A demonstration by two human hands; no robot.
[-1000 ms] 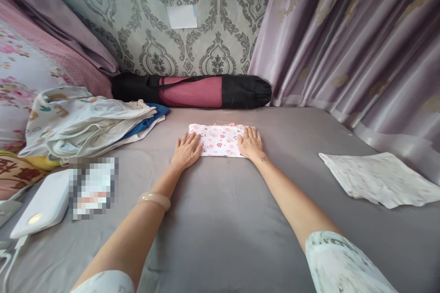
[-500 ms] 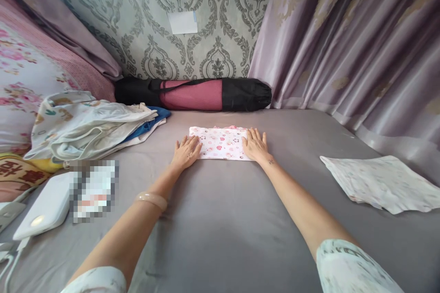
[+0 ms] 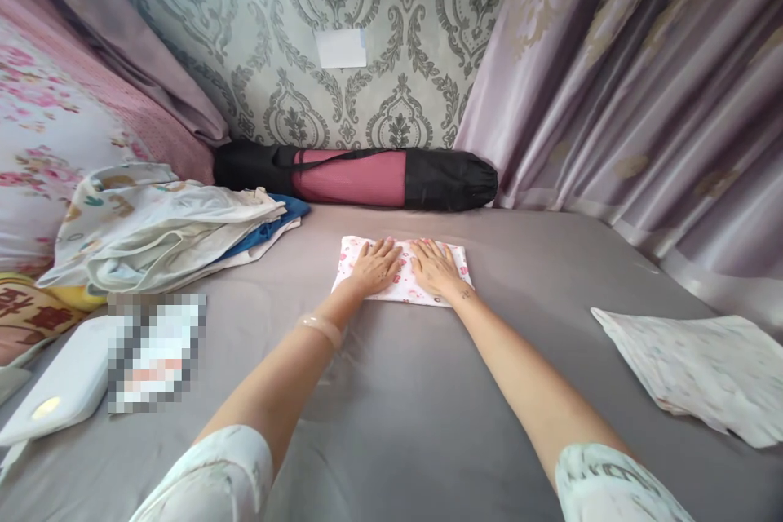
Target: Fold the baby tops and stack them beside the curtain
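Both hands flat on pinkish cloth

The light is soft (edges seem stretched)

Left hand and right hand are just lying flat on a folded pink-print cloth, with a black-and-pink mat bag along the grey bedsheet's far edge.

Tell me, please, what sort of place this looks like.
Probably a bedroom: a grey sheet spreads across the foreground, purple curtains hang at the right, and a heap of clothes lies at the left.
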